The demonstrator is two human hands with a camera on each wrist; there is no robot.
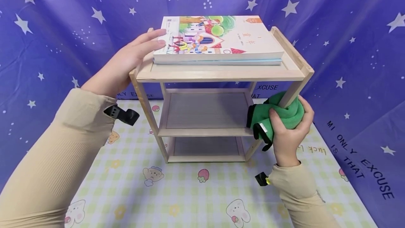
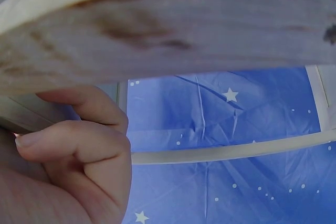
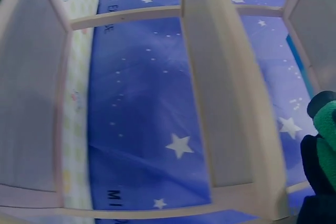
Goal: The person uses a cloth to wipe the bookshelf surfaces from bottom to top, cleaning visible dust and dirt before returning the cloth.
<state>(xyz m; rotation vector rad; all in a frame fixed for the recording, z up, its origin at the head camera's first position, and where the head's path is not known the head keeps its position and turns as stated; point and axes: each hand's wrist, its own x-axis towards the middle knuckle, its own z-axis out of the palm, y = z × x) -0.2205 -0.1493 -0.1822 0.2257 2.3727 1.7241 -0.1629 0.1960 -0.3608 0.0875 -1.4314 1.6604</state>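
Note:
A light wooden three-tier shelf rack (image 1: 218,75) stands on the table, with an illustrated book (image 1: 234,41) lying on top of at least one more. My left hand (image 1: 136,54) grips the rack's upper left side; two fingers reach over it to the books' left edge. In the left wrist view, other fingers (image 2: 79,145) curl below a wooden rail (image 2: 173,35). My right hand (image 1: 292,133) holds a green cloth (image 1: 289,115) with black trim, wrapped around the front right post (image 1: 295,90). Only part of the cloth (image 3: 328,145) shows in the right wrist view.
The middle tier (image 1: 205,110) and bottom tier (image 1: 207,146) sit below the books. A checked tablecloth (image 1: 177,196) with cartoon prints covers the table. Purple star-printed curtains (image 1: 79,17) hang behind and at both sides. Black straps (image 1: 126,115) stick out at both wrists.

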